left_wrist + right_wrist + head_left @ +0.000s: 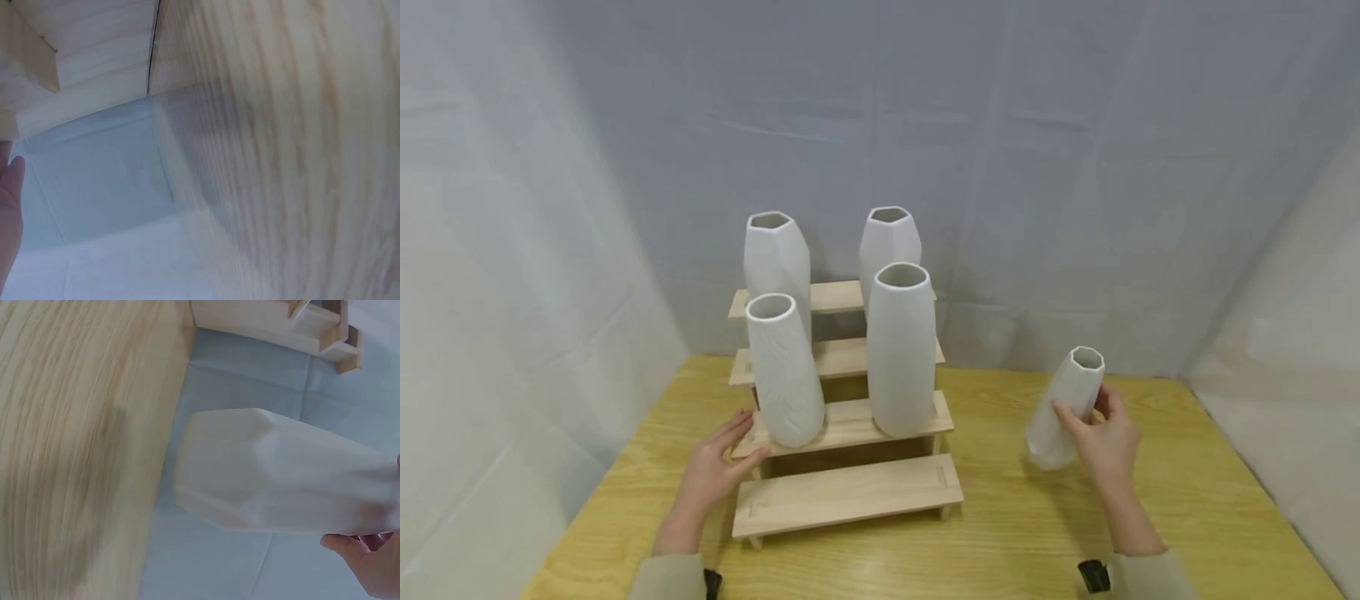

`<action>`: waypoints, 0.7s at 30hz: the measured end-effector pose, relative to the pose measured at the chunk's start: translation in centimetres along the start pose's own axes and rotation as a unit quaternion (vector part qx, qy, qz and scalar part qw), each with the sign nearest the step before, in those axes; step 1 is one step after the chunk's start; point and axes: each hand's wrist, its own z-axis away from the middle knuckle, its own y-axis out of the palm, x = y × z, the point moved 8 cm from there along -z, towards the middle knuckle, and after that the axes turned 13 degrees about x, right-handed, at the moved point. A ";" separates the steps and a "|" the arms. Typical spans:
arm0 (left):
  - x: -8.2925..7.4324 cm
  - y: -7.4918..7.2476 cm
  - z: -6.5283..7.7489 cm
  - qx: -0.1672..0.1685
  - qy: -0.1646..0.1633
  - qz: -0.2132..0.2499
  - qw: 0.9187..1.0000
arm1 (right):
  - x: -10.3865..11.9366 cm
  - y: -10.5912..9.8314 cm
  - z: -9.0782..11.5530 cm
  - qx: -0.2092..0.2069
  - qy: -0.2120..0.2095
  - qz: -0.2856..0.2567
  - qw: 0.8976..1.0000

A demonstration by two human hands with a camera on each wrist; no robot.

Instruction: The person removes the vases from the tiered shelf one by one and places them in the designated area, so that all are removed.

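In the head view my right hand (1108, 442) grips a small white faceted vase (1060, 417) around its upper part. The vase leans, mouth up and to the right, with its base just over the table at the right; its angular lower body (231, 469) shows large in the right wrist view. My left hand (711, 471) rests at the left end of a stepped wooden stand (850, 492), thumb by the front edge of the second step from the bottom, fingers extended at its side. On that step stand a wavy-textured vase (786, 375) and a taller smooth vase (902, 358).
Two more white faceted vases, one at back left (775, 254) and one at back right (891, 242), rise behind on the higher steps. The stand is on a yellowish wooden table (1007, 533). Grey-white cloth (1037, 167) hangs behind and at both sides.
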 end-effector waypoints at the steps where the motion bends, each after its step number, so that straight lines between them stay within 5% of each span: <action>1: 0.0 0.0 0.0 0.002 -0.001 0.002 1.000 | -0.2 -0.1 -0.2 -0.001 0.007 0.006 1.000; 21: -0.5 -0.3 0.0 -0.020 0.025 -0.002 0.999 | -4.5 -3.0 -1.7 -0.028 0.075 0.046 0.996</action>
